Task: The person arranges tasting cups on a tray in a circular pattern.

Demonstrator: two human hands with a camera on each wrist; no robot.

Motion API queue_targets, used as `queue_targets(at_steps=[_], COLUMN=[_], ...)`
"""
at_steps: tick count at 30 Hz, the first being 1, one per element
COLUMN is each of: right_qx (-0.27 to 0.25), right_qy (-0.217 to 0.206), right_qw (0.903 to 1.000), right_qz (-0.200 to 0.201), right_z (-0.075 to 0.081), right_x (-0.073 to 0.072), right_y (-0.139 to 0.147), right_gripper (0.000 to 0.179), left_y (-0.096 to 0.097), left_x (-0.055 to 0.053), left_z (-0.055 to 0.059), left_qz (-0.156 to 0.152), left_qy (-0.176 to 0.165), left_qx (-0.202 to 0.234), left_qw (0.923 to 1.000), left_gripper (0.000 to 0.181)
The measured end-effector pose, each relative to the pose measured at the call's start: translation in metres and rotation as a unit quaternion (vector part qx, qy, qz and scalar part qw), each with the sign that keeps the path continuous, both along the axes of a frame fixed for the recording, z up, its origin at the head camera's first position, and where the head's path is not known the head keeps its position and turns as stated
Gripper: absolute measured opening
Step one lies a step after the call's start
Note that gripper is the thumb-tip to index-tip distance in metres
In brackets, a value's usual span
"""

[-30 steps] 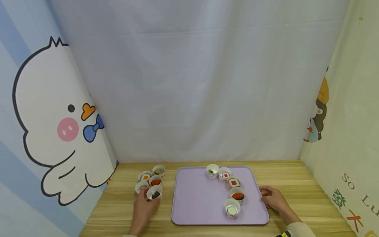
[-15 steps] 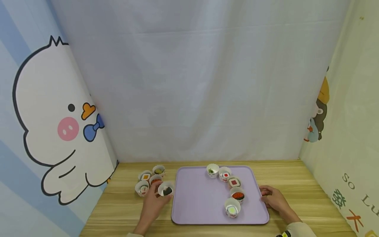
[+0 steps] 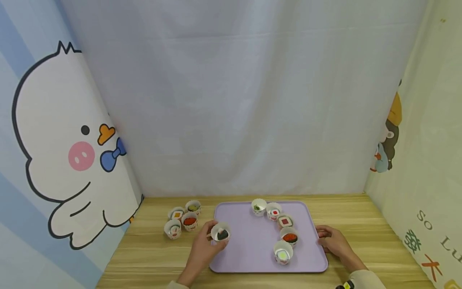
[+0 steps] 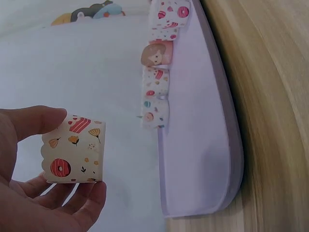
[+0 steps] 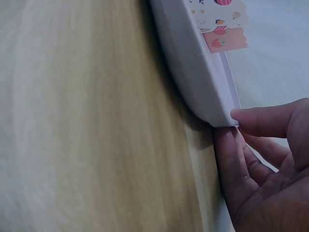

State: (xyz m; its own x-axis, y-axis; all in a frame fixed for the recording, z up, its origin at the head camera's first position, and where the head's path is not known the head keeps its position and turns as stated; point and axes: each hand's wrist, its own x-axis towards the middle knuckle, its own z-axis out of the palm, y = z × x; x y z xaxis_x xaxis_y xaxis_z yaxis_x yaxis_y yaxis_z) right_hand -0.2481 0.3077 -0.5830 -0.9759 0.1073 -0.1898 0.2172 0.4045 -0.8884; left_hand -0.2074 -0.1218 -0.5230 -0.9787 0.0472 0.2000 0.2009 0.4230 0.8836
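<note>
Between thumb and fingers my left hand (image 3: 205,249) holds a paper baking cup (image 3: 218,233) with a dark green and white sushi-like piece inside, above the left edge of the lilac tray (image 3: 249,257). In the left wrist view that cup (image 4: 79,150) shows a doughnut and cake print and hangs clear of the tray. My right hand (image 3: 336,244) pinches the tray's right rim, thumb on top and fingers beneath, as the right wrist view shows. A curved row of several filled cups stands on the tray, from a white cup (image 3: 258,207) at the back to another cup (image 3: 283,253) in front.
Several more filled cups stand grouped on the wooden table (image 3: 144,257) left of the tray, among them one with red filling (image 3: 189,221) and one with green filling (image 3: 193,207). A pale curtain (image 3: 231,120) hangs behind the table; printed cloths flank both sides.
My left hand has carried the cup rightward from the left group of cups to above the tray's left edge. The right hand stays on the rim.
</note>
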Motion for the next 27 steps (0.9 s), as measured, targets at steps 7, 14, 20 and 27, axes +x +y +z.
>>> queue_targets(at_steps=[7, 14, 20, 27], right_qx=[-0.003, 0.0, -0.005, 0.004], right_qy=[-0.001, 0.001, 0.001, 0.0], right_qw=[1.0, 1.0, 1.0, 1.0], right_qz=[0.0, 0.0, 0.0, -0.001], right_z=[0.002, 0.0, 0.0, 0.001], right_x=[0.0, 0.0, 0.001, 0.001], right_y=[0.0, 0.001, 0.0, 0.0], right_gripper=[0.053, 0.052, 0.052, 0.052], left_y=[0.02, 0.039, 0.054, 0.07], left_x=[0.0, 0.001, 0.002, 0.003], left_z=[-0.005, -0.014, -0.021, -0.032], left_qz=[-0.03, -0.055, -0.07, -0.098], left_qy=[0.008, -0.005, -0.012, -0.033], left_qx=[-0.008, -0.007, -0.013, -0.011], left_qw=[0.9995, 0.9985, 0.9974, 0.9946], left_gripper=[0.061, 0.062, 0.061, 0.061])
